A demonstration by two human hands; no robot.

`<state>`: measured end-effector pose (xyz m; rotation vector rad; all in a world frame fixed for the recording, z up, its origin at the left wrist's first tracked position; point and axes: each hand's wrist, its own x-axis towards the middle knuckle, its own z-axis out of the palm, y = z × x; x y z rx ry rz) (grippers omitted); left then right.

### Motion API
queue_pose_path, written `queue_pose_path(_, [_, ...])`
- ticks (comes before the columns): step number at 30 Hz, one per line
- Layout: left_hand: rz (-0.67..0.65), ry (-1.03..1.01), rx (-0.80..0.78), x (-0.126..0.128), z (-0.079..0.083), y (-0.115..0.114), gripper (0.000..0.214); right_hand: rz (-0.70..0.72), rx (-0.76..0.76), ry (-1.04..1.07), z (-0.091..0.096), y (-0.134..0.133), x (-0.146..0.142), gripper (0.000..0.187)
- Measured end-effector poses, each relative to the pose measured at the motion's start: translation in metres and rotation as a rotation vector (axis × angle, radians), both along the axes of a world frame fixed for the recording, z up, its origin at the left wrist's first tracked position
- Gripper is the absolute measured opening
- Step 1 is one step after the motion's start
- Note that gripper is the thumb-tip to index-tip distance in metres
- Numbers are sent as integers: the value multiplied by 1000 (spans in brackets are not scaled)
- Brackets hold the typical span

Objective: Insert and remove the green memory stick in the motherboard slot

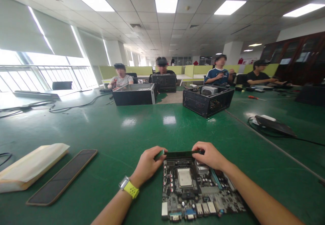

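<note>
A motherboard (pixel 203 198) lies flat on the green table in front of me, ports towards me, a silver processor (pixel 185 178) in its socket. Along the board's far edge, a long thin dark RAM stick (pixel 179 154) stretches between my hands. My left hand (pixel 148 164), wearing a watch with a yellow strap (pixel 130 188), pinches the stick's left end, where a bit of green shows. The right end is gripped by my right hand (pixel 209 155), its fingers closed near a silver heatsink (pixel 201 168). Whether the stick sits in a slot cannot be made out.
To the left lie a paper-wrapped packet (pixel 33 165) and a dark flat strip (pixel 63 176). Open computer cases (pixel 208 99) stand further back. A black device with a cable (pixel 275 125) is at right. Several people sit across the table (pixel 142 127).
</note>
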<state>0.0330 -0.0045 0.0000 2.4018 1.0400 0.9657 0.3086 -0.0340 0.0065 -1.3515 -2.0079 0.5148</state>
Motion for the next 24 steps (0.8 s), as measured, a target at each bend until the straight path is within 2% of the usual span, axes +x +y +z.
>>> queue_pose_path(24, [13, -23, 14, 0, 2, -1, 13, -3, 0, 14, 2, -1, 0, 10])
